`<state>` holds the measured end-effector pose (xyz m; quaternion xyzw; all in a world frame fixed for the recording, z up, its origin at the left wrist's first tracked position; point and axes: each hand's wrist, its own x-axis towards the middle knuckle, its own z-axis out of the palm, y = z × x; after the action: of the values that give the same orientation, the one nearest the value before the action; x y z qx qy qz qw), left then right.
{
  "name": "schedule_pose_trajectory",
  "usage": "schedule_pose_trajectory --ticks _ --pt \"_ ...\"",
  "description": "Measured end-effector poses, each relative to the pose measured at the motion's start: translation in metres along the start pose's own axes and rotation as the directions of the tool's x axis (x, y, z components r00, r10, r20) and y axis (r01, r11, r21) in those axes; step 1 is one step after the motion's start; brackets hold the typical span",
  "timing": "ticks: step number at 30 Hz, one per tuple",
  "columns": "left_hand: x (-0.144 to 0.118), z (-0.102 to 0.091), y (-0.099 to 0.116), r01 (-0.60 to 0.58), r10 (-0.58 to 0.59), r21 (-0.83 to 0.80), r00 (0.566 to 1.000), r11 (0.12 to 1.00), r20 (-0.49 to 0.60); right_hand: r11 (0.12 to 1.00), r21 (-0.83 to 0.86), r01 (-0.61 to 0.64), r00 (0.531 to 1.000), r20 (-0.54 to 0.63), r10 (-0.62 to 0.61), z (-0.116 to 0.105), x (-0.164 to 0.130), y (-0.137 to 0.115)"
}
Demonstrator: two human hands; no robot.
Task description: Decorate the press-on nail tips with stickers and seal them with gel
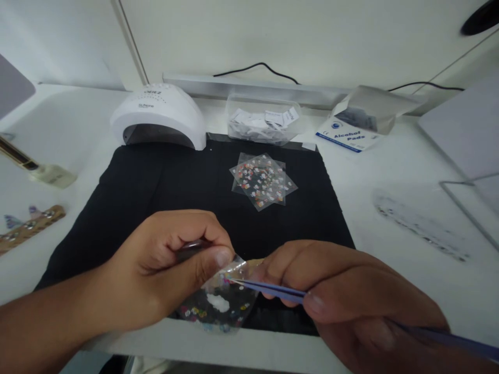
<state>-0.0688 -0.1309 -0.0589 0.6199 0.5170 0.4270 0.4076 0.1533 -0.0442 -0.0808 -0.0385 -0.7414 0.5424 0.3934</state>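
A clear sticker sheet [218,303] with small coloured designs and a white patch is pinched between the thumb and curled fingers of my left hand [167,259]. It hangs tilted over the near edge of the black cloth. My right hand [351,296] is closed around blue tweezers [278,291], whose tips meet the sheet just below my left thumb. Whether the tips grip a sticker cannot be made out. Farther back on the cloth lie overlapping clear sticker sheets [263,181] with white and orange designs.
Behind the black cloth [156,182] stand a white nail lamp [158,111], a clear box [263,122] of white packets and an opened alcohol pads box [346,136]. At left are a polish bottle [54,175] and a tip stand [33,227]; at right, a clear strip [421,226].
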Motion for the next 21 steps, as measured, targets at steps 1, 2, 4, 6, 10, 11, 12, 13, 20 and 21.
schedule_pose_trajectory --ticks 1,2,4,6,10,11,12,13,20,21 --pt "0.0 0.0 0.0 -0.003 0.003 -0.006 1.0 1.0 -0.006 1.0 -0.015 0.006 1.0 0.011 -0.006 -0.001 0.0 0.0" --pt "0.001 0.0 0.0 -0.007 0.007 -0.011 1.0 1.0 -0.01 0.999 -0.032 0.01 1.0 0.012 -0.009 -0.001 0.0 0.0" --pt "0.001 0.001 -0.001 -0.007 0.007 -0.014 1.0 1.0 -0.011 0.998 -0.057 0.019 1.0 0.009 -0.019 -0.002 -0.001 -0.001" --pt "0.001 0.001 -0.001 -0.003 0.003 -0.014 1.0 1.0 -0.011 0.997 -0.07 0.02 1.0 0.014 -0.019 -0.002 -0.002 -0.002" --pt "0.001 0.001 -0.001 0.006 -0.006 -0.009 1.0 1.0 -0.008 0.992 -0.123 0.039 0.999 0.0 -0.039 0.0 -0.002 -0.002" --pt "0.001 0.001 -0.001 0.005 -0.005 -0.003 1.0 1.0 -0.007 0.989 -0.136 0.051 0.999 0.001 -0.051 0.001 -0.002 -0.002" --pt "0.002 0.001 -0.001 0.002 -0.002 0.005 1.0 1.0 -0.007 0.988 -0.147 0.055 0.998 -0.007 -0.057 0.002 -0.001 -0.003" --pt "0.002 0.001 -0.001 -0.001 0.001 0.014 1.0 1.0 -0.009 0.986 -0.153 0.06 0.998 -0.003 -0.062 0.003 0.0 -0.004" --pt "0.004 0.001 -0.002 -0.007 0.009 0.049 1.0 0.999 -0.028 0.981 -0.19 -0.028 0.998 -0.065 0.016 0.01 0.008 -0.014" --pt "0.004 0.002 -0.002 -0.017 0.018 0.053 0.999 0.998 -0.03 0.983 -0.183 0.006 0.997 -0.078 -0.021 0.009 0.009 -0.013"
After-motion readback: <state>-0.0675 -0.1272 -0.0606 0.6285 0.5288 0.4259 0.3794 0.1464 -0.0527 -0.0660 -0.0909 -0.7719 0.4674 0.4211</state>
